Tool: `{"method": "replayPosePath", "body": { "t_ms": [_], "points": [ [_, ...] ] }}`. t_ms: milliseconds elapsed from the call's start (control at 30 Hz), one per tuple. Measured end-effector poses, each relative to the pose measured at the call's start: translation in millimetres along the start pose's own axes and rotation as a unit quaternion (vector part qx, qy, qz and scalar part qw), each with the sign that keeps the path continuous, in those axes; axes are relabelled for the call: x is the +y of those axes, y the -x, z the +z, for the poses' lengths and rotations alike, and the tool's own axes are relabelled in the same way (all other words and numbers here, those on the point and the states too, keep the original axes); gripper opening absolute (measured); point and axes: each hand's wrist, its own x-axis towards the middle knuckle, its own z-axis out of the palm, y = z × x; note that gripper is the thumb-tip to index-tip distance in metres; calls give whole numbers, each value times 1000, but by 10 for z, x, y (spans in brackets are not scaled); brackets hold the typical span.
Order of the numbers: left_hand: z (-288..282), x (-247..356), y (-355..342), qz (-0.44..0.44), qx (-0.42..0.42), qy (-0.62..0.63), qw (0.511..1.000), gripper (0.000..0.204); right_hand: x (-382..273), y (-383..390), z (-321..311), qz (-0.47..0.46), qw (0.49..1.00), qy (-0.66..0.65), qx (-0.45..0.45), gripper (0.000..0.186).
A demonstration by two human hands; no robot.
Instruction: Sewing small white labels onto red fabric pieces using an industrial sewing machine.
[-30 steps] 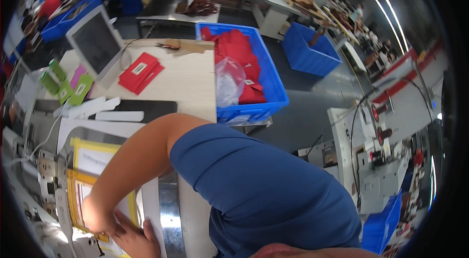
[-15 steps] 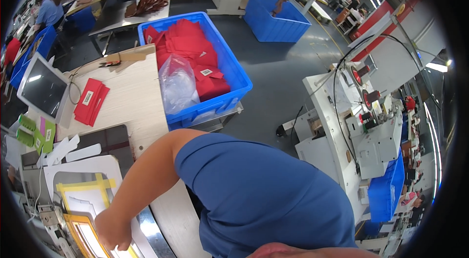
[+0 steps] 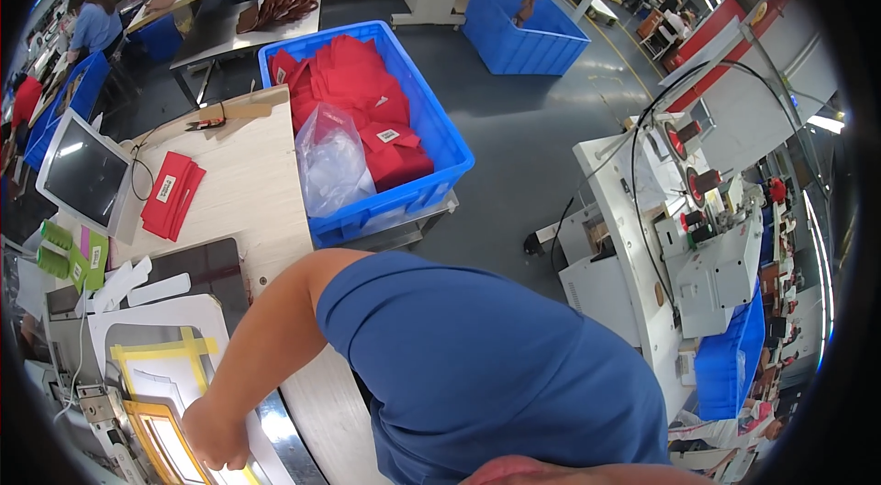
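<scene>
My right hand (image 3: 218, 434) is at the lower left, at the end of my bare forearm, with its fingers curled down and closed. Its fingertips point down at the right edge of an orange-yellow bordered frame (image 3: 151, 421), over a brightly lit white surface; what they grip, if anything, is hidden. Beyond the hand lies a white template board (image 3: 206, 309) with a cut-out and strips of yellow tape (image 3: 188, 343). Metal machine parts (image 3: 96, 402) stand to the left of the frame. My left hand does not show.
White strips (image 3: 158, 289), green thread spools (image 3: 53, 246), a tablet screen (image 3: 84, 168) and folded red pieces (image 3: 172, 196) lie on the worktable. A blue crate (image 3: 450, 136) of red pieces and a plastic bag stands beyond. Sewing equipment (image 3: 707, 274) is at right; people work farther off.
The view has shifted slightly. My right hand stays by the orange-yellow frame, fingers still curled, with its fingertips slightly shifted.
</scene>
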Motion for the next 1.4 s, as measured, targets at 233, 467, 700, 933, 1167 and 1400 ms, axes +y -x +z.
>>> {"method": "replayPosePath", "body": {
  "t_ms": [233, 467, 700, 933, 1167, 1400],
  "points": [
    [189, -204, -237, 0, 43, 72, 996, 50, -17, -32, 15, 5, 999, 36, -20, 44],
    [261, -567, -318, -36, 109, 127, 985, 49, -66, 34, -7, 1, 999, 28, -22, 43],
    [303, -900, -467, -60, 169, 183, 967, 49, -62, 88, -22, 7, 1000, 10, -14, 42],
    [345, -1167, -708, -64, 209, 243, 945, 48, -58, 65, -8, 17, 1000, 11, -5, 40],
    [-756, -1570, 1396, -230, 355, 154, 893, 48, -128, 144, 88, 3, 998, -46, 48, 31],
    [-875, -940, 1281, -194, 339, -307, 868, 21, -155, 362, -144, -46, 988, -22, 143, 28]
  ]
}}
